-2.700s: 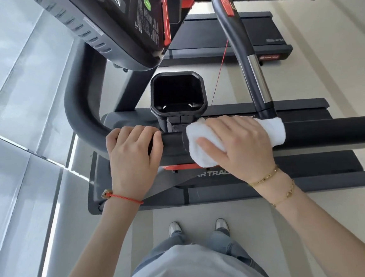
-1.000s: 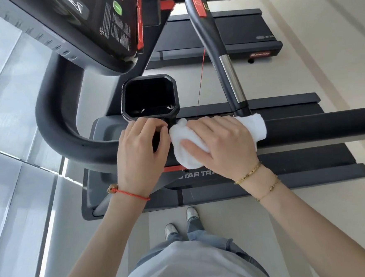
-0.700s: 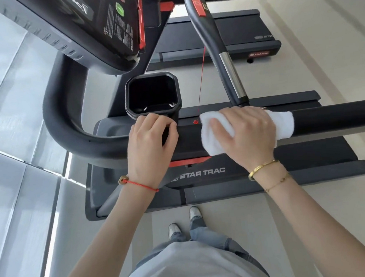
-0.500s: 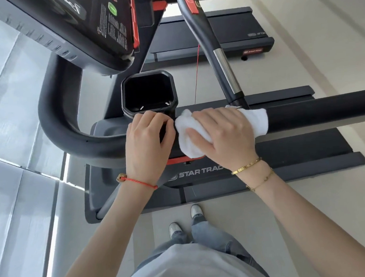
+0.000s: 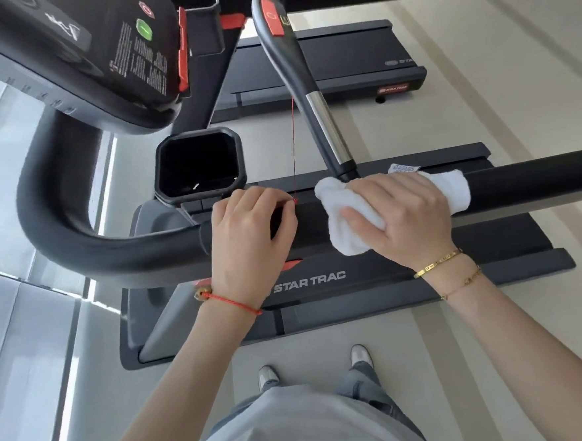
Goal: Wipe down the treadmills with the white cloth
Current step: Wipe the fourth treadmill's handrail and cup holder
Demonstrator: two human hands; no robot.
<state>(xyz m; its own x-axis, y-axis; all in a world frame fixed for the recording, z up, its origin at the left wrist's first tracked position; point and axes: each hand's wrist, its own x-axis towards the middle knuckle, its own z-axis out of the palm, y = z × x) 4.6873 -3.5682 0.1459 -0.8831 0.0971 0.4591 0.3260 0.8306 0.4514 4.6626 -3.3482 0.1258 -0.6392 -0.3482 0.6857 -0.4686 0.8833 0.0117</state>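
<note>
Two treadmills show: the near treadmill point(image 5: 321, 280) under the hands, and a second treadmill point(image 5: 323, 59) beyond it. Wiping of the near one's handrail point(image 5: 538, 182) is in hand, and the far one is, I judge, not yet reached. On that handrail, just right of where the silver-banded grip post point(image 5: 324, 128) meets it, the right hand point(image 5: 402, 212) is clamped over the white cloth point(image 5: 345, 223), fingers curled across the top and the cloth bunched round the bar. Left of the cloth, the left hand point(image 5: 249, 237) grips the same handrail to steady it, thumb and fingers wrapped on. Behind the left hand stands the cup holder point(image 5: 199, 164); a thin red safety cord point(image 5: 294, 144) hangs down to the rail between the hands.

Next, the cloth likely needs sliding along the rail's unwiped right stretch, keeping pressure and missing the cord. The rail's right end runs out of view, the console point(image 5: 99, 54) is cropped above, and the rail's underside is hidden.
</note>
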